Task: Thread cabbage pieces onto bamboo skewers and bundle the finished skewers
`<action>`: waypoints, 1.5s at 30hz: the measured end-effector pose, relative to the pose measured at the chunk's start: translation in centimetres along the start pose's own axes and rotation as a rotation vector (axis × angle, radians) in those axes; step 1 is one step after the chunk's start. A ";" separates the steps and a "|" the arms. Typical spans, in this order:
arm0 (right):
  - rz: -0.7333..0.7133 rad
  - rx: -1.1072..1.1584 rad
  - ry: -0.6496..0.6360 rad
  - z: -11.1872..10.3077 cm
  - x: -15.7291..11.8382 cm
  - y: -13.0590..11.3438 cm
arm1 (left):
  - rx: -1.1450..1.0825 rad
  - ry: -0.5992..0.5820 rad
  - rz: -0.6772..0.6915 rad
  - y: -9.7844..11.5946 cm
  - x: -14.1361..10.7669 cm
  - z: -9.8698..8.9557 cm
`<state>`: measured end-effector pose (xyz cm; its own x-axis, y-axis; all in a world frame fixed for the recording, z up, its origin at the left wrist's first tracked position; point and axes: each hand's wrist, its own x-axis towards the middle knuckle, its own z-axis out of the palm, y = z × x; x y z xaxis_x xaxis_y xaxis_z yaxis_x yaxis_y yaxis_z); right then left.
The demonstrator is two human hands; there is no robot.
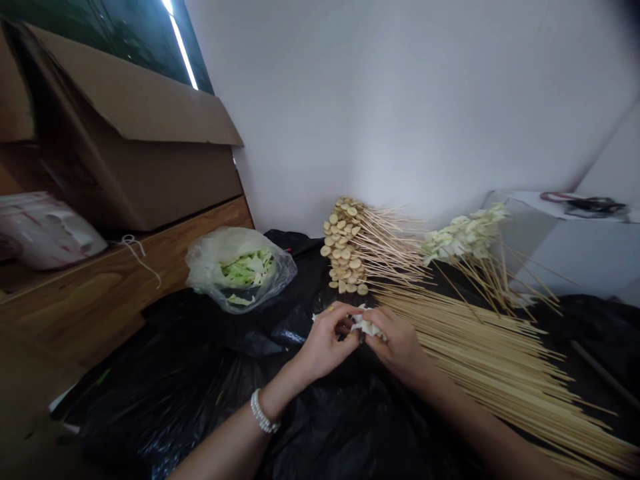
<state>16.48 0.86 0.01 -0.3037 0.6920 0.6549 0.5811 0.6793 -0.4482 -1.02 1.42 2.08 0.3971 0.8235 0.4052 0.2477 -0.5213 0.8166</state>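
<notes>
My left hand (325, 339) and my right hand (399, 341) meet in front of me, fingers curled around pale cabbage leaf pieces (369, 325). My right thumb and fingers pinch the pieces from the right. The fingertips of my left hand press against them from the other side. Whether a skewer runs through the leaves is hidden by my fingers. Just beyond my right hand lies a wide spread of bare wooden skewers (480, 353). Ahead to the left, an open clear plastic bag (203, 267) holds cut green cabbage (250, 268).
Skewers of round beige slices (345, 250) are stacked against the white wall (400, 100). To their right rests a bundle of skewered cabbage (465, 235). Black plastic (210, 380) covers the surface. A cardboard box (165, 180) and a white roll (47, 230) stand at left.
</notes>
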 end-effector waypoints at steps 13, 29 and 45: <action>0.128 0.133 0.032 -0.2 0.5 -0.5 | -0.156 0.084 -0.134 0.9 0.1 0.3; 0.007 0.033 0.083 0.5 -0.1 -0.3 | 0.233 0.100 -0.094 0.0 0.0 0.2; 0.204 0.155 0.025 -0.3 0.3 -0.5 | 0.166 0.164 -0.148 -0.3 -0.1 0.3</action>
<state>16.32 0.64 0.56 -0.1719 0.8137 0.5553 0.5053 0.5567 -0.6593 -0.86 1.47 1.64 0.2004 0.9117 0.3586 0.4397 -0.4108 0.7987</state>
